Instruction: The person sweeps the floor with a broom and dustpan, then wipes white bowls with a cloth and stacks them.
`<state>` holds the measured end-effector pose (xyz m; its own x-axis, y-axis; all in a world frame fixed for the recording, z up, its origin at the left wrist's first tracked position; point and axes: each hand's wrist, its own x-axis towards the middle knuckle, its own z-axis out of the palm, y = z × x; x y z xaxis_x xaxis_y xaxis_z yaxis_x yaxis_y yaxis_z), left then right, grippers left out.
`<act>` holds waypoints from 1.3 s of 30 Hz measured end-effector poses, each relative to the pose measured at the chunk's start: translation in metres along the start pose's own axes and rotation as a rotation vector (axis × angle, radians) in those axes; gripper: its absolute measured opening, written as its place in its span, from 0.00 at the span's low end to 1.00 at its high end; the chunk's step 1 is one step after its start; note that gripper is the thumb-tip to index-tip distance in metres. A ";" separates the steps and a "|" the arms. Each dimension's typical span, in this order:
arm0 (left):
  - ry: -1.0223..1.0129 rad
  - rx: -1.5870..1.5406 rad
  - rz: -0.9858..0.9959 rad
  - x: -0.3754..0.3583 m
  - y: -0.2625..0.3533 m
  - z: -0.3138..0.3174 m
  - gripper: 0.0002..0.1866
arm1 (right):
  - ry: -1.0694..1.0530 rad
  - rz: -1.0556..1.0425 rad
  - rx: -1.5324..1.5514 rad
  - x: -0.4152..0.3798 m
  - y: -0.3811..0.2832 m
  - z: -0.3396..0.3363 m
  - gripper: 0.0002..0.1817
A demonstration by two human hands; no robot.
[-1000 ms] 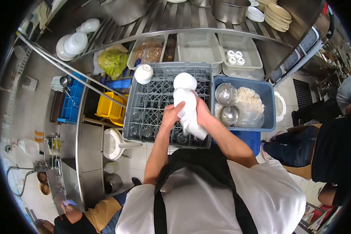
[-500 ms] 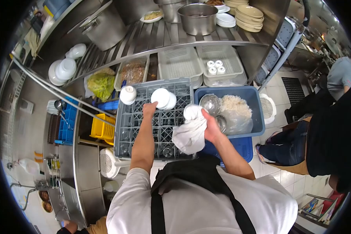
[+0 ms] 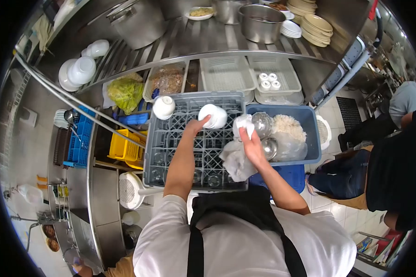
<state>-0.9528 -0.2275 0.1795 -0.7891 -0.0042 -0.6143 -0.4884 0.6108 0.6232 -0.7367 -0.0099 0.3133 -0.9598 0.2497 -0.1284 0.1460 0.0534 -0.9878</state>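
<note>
My left hand (image 3: pixel 199 124) is closed on white cups (image 3: pixel 213 116) above the upper middle of the grey rack (image 3: pixel 148 159). In my right hand (image 3: pixel 252 142) is a white cloth (image 3: pixel 235 159), bunched up and hanging over the rack's right edge. Whether something sits inside the cloth is hidden. Another white stack of cups (image 3: pixel 163 107) stands at the rack's upper left corner. Clear glasses (image 3: pixel 214 180) sit in the lower compartments. Right of the rack, a blue-grey tub (image 3: pixel 313 138) holds clear glass bowls (image 3: pixel 262 123) and white crumpled material (image 3: pixel 287 128).
Behind the rack are white baskets (image 3: pixel 227 74), one with small white cups (image 3: pixel 269 81), below a steel shelf (image 3: pixel 194 41) with pots (image 3: pixel 262 25). Yellow baskets (image 3: pixel 123 145) lie at left. A person in dark clothes (image 3: pixel 395 161) stands at right; another person (image 3: pixel 404 101) is farther back.
The whole view has shifted, with the rack and tub now farther right. The white cups at my left hand are tilted differently, and my right hand's grip on the cloth has changed.
</note>
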 end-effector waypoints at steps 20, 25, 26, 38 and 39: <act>0.072 1.058 0.632 0.061 0.041 -0.202 0.52 | 0.436 -0.016 -0.479 -0.062 0.025 0.125 0.18; 0.006 0.571 0.657 0.056 0.036 -0.229 0.50 | 0.447 0.062 -0.448 -0.085 0.026 0.146 0.17; 0.004 0.296 0.689 0.042 0.031 -0.239 0.48 | 0.480 0.115 -0.138 -0.085 0.030 0.151 0.17; -0.850 -1.214 0.212 -0.131 -0.110 -0.105 0.32 | -0.243 -0.829 -0.893 -0.006 0.002 0.201 0.15; -0.758 -1.150 0.294 -0.129 -0.108 -0.107 0.34 | -0.255 -0.822 -0.866 -0.005 0.002 0.205 0.14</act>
<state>-0.8379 -0.3779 0.2436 -0.7046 0.6552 -0.2725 -0.6611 -0.4665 0.5877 -0.7811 -0.2092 0.2935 -0.8469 -0.3533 0.3973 -0.5084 0.7568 -0.4108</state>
